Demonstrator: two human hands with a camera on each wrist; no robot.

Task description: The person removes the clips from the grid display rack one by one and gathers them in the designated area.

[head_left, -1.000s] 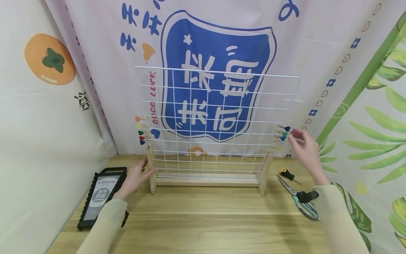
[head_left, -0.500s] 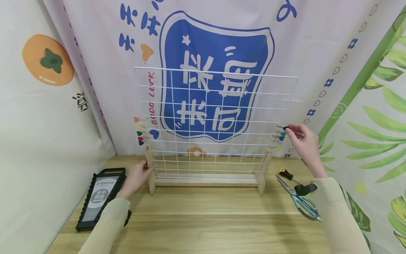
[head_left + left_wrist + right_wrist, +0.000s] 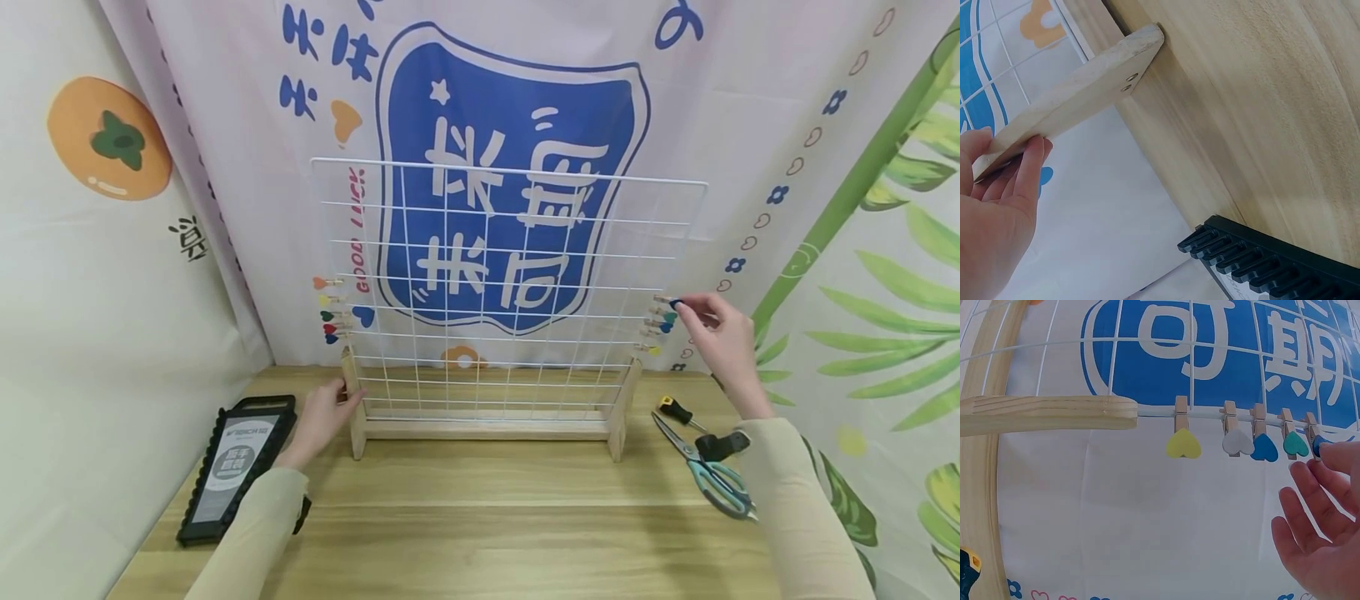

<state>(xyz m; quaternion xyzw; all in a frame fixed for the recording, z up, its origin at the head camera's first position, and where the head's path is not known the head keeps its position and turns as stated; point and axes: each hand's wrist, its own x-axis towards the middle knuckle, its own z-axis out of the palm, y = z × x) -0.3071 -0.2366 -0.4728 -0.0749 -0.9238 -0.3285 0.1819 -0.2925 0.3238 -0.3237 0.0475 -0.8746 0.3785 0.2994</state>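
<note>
A white wire grid (image 3: pixel 487 169) stands upright in a wooden stand (image 3: pixel 487 429). My left hand (image 3: pixel 322 421) grips the stand's left post (image 3: pixel 1085 81), thumb on one side and fingers on the other. At the grid's right edge my right hand (image 3: pixel 722 343) pinches a mini clothespin with a dark blue heart (image 3: pixel 1317 444) between thumb and forefinger; the other fingers are loosely spread. Along that same edge wire hang mini clothespins with teal (image 3: pixel 1295 444), blue (image 3: pixel 1265 449), white (image 3: pixel 1237 442) and yellow (image 3: pixel 1184 444) hearts. Several more heart clothespins (image 3: pixel 327 317) line the left edge.
Scissors (image 3: pixel 708 475) with teal handles and a yellow-and-black screwdriver (image 3: pixel 677 410) lie right of the stand on the wooden table (image 3: pixel 480 533). A black wrench rack (image 3: pixel 236 467) lies to the left. Printed cloth (image 3: pixel 247 100) hangs close behind the grid.
My left hand has closed round the left post. My right hand has moved slightly left and taken the dark blue heart clothespin between thumb and forefinger; over the last half second both hands stay put.
</note>
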